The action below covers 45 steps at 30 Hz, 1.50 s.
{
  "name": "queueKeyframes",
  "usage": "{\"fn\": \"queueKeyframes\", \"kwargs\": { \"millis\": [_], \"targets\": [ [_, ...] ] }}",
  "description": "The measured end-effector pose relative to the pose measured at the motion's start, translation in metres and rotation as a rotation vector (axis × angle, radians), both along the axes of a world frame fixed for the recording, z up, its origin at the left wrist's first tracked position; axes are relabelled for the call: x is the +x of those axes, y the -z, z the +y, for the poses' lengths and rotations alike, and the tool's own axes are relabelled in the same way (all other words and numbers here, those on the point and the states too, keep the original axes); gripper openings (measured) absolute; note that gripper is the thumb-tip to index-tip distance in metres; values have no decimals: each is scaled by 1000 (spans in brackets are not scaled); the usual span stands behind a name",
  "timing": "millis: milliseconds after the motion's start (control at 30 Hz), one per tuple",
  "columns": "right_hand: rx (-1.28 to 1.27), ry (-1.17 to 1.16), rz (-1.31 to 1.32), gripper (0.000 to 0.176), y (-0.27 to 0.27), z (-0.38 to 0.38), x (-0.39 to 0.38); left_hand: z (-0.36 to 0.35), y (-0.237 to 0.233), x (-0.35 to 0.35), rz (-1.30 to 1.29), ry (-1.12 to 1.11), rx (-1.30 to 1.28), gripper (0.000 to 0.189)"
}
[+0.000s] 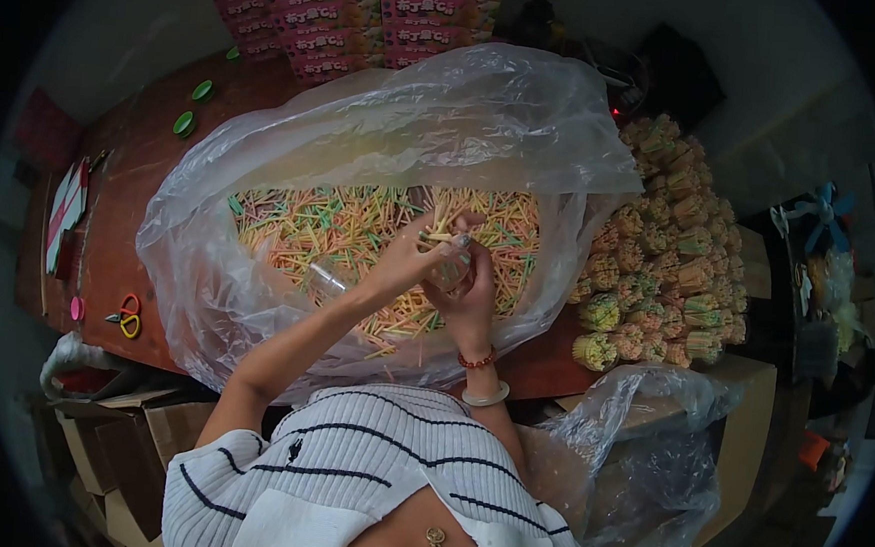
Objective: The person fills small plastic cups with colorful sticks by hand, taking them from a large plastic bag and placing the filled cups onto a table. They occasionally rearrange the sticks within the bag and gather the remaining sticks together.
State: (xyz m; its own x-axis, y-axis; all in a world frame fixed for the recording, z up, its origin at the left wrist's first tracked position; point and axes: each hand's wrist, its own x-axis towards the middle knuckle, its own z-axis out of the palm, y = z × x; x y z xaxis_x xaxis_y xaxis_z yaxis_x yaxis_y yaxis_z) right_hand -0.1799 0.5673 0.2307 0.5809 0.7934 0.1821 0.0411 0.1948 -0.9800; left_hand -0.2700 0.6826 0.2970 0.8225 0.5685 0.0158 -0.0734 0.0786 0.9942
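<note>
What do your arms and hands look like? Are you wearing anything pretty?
Both hands, left and right, are bare, with no gloves. The right wrist has a reddish beaded bracelet and a pale, smooth bangle. The short sleeves are white and ribbed, with thin dark stripes.

Left hand (pixel 411 255) and right hand (pixel 468 290) meet above colored sticks (pixel 361 209).

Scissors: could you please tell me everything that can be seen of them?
The scissors lie on the table, left of the plastic bag and apart from it. One loop handle is orange-red, the other yellow; both look like plastic. The blades point left, toward the pink cap; how far they are open is too small to tell. Only the table touches them.
</note>
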Motion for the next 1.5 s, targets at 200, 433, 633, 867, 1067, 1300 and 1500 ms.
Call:
{"fn": "queueKeyframes", "kwargs": {
  "millis": [200,433,633,867,1067,1300,1500],
  "targets": [
    [-57,39,1,65,2,0,29,42,-15,-43,169,198,218,92],
    [29,66,168,67,-14,-10,37,35,22,-58,694,563,1320,115],
    [3,77,168,65,-21,-19,35,42,49,-31,616,407,1118,73],
    [86,-105,99,60,6,0,39,52,24,-38,532,209,601,48],
    [-97,-262,578,62,-1,2,29,21,-13,-36,399,-333,-164,50],
    [-196,29,-251,70,-13,-1,9,2,-20,-11,54,-304,82,39],
    [-105,-4,-134,72,-24,1,-3,-8,8,-3,137,-227,97,30]
  ]
}}
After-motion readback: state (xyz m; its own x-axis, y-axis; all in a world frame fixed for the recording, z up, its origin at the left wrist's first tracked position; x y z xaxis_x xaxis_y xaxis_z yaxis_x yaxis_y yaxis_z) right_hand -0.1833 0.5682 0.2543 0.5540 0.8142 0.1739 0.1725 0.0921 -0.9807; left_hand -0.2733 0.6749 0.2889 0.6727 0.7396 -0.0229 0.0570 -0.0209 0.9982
